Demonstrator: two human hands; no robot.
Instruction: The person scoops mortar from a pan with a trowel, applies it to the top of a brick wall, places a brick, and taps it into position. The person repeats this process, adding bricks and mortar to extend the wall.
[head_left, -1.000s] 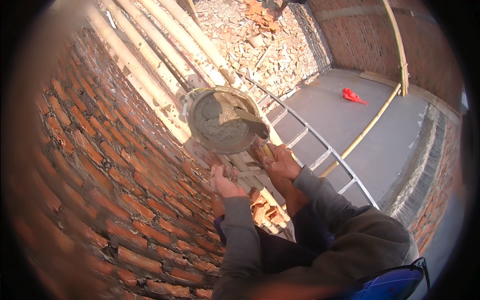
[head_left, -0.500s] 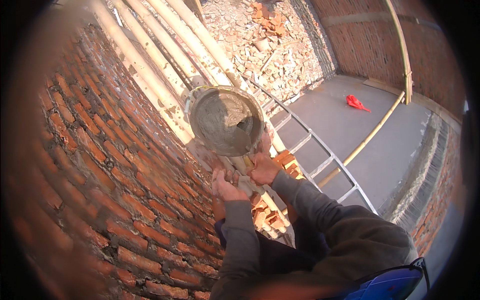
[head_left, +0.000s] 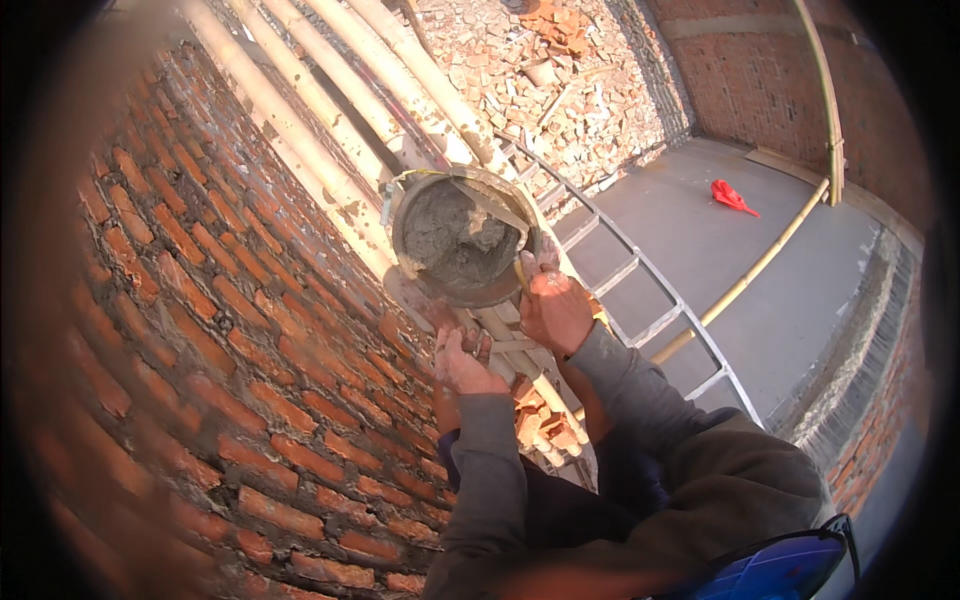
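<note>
A round bucket [head_left: 402, 262] of wet grey mortar [head_left: 440, 235] rests on bamboo poles in front of me. My right hand [head_left: 555, 308] is closed around the handle of a trowel [head_left: 519, 270] at the bucket's right rim. The mortar-smeared blade lies across the right side of the mortar, partly hard to tell from it. Just below the bucket is my left hand [head_left: 466, 362], palm turned up, fingers loosely bent and apart, with nothing visible in it. Parts of my feet show on either side of the bucket.
A brick wall [head_left: 270, 400] with rough mortar joints rises close on my left. Bamboo poles [head_left: 335, 80] run forward, and broken bricks [head_left: 545, 420] lie below my hands. To the right are a metal ladder [head_left: 640, 270], a grey floor [head_left: 680, 235] and a red item [head_left: 733, 197]. Rubble [head_left: 500, 70] lies beyond.
My right hand has moved forward and right with the trowel. Its blade has shifted from the mortar's near side toward the right rim, churning the surface. My left hand has stayed nearly in place.
</note>
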